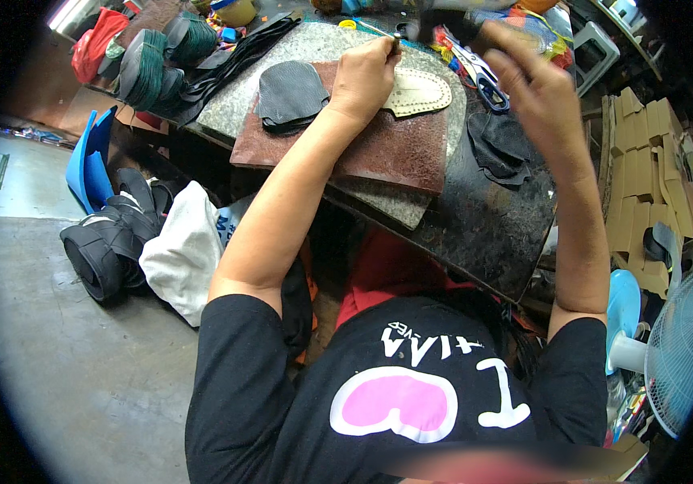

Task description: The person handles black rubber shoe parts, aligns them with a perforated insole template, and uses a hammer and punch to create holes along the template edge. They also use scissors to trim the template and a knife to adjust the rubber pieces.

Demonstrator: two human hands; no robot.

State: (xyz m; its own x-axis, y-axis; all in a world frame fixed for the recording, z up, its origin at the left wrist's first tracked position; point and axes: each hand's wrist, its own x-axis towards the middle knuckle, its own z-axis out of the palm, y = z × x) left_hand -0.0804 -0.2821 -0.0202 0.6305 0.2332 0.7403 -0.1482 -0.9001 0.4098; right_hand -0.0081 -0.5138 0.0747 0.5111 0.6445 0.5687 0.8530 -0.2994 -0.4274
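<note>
At the frame's upper centre, the pale dotted piece [420,93] lies lengthwise left to right, just right of the nearer left hand [365,74], its fingers closed around a thin tool [396,47]; the right hand's [536,85] fingers are too blurred to tell.

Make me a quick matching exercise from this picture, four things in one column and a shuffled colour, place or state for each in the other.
1. Right hand
2. Scissors
3. Black pieces
4. Tapered flat piece

A. Cream, dotted along its edge
B. On the brown board, left of the left hand
C. Raised and blurred
D. Blue-handled

Pairs: 1-C, 2-D, 3-B, 4-A
</note>
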